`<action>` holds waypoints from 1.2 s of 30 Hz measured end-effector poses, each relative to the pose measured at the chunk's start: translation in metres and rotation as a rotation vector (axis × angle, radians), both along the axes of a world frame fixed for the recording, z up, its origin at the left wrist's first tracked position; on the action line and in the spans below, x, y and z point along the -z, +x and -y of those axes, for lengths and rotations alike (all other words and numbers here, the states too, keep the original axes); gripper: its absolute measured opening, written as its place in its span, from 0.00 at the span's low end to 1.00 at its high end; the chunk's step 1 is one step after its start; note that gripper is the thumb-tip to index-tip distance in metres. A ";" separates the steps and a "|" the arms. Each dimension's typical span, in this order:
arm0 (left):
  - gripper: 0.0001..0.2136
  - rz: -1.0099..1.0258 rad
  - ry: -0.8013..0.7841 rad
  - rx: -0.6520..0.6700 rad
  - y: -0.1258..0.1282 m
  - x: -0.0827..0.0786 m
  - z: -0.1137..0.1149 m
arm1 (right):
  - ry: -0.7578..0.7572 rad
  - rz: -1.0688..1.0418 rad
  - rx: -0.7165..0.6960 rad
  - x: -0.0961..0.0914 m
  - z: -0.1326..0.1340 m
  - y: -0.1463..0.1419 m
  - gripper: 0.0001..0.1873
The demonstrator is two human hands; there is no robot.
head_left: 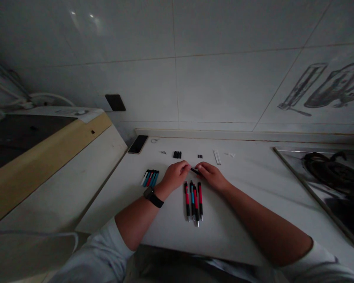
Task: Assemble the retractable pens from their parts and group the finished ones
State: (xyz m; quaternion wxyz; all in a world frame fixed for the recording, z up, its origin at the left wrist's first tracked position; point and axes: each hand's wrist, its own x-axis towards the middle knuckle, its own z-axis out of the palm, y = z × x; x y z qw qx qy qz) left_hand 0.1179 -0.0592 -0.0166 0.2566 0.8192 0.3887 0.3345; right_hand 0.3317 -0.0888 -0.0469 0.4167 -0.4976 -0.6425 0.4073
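Both hands meet over the white counter [247,184]. My left hand [176,176], with a black watch on its wrist, and my right hand [211,175] each pinch one end of a small dark pen part [194,170] held between them. Just in front of the hands lie several assembled pens [194,200] with red, blue and black sections, side by side, tips toward me. To the left of my left hand lies a second bunch of pen barrels [150,177] in white, blue and red.
Small piles of pen parts line the back of the counter: springs [163,152], black pieces [177,154], tiny black bits [200,156], white refills [217,156]. A phone [138,144] lies at the back left. A gas hob [333,177] is on the right, a cabinet [47,157] at left.
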 end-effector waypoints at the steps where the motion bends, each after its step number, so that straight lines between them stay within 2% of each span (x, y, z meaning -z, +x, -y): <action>1: 0.13 0.005 -0.011 -0.001 0.001 0.001 0.001 | 0.002 0.035 0.001 0.001 -0.001 -0.001 0.16; 4: 0.10 0.006 -0.043 0.018 0.005 0.006 0.002 | 0.024 0.142 0.022 0.004 -0.002 -0.005 0.10; 7: 0.06 0.029 -0.050 0.017 0.003 0.013 -0.002 | 0.126 0.274 0.059 0.003 -0.001 -0.008 0.08; 12: 0.04 0.090 -0.018 -0.127 -0.009 0.017 -0.018 | 0.326 0.390 -0.038 0.003 0.000 -0.003 0.13; 16: 0.04 0.079 0.053 -0.260 -0.028 0.002 -0.031 | 0.378 0.472 -0.133 0.004 0.000 0.003 0.20; 22: 0.05 -0.113 0.166 -0.401 -0.074 -0.031 -0.054 | 0.407 0.513 -0.170 0.001 -0.001 0.011 0.17; 25: 0.04 -0.319 0.247 -0.314 -0.083 -0.041 -0.072 | 0.393 0.502 -0.185 0.002 -0.003 0.012 0.15; 28: 0.05 -0.506 0.333 -0.176 -0.080 -0.041 -0.092 | 0.360 0.471 -0.159 0.005 -0.007 0.012 0.14; 32: 0.06 -0.683 0.378 -0.035 -0.074 -0.030 -0.118 | 0.325 0.432 -0.130 0.008 -0.010 0.011 0.13; 36: 0.07 -0.765 0.361 0.006 -0.075 -0.016 -0.137 | 0.319 0.394 -0.107 0.011 -0.013 0.011 0.13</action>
